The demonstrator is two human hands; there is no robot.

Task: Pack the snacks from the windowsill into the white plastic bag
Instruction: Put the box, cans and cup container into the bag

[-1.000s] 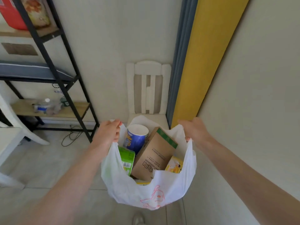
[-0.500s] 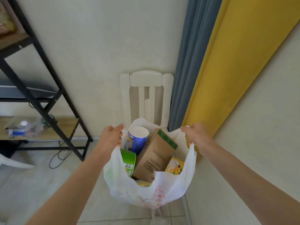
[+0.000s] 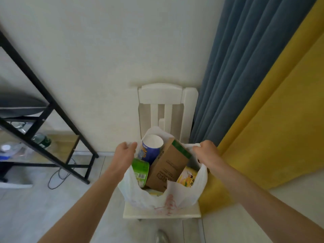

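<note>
I have the white plastic bag (image 3: pixel 182 199) on the white chair (image 3: pixel 168 95) seat, at six o'clock from its backrest. My left hand (image 3: pixel 125 152) and right hand (image 3: pixel 206 153) each grip a handle, fingers curled round the film. It looks thin, soft and slippery; the cardboard box (image 3: pixel 169 167) and blue tube (image 3: pixel 150 148) probably add weight, so I'd lift by both handles evenly.

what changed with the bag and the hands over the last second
The bag has come forward over the white chair: a second ago it hung in the air short of the seat, and now its bottom is on or just above the seat. The left hand and right hand kept their grip on the handles. The blue tube, brown box and green pack stayed put inside.
</note>
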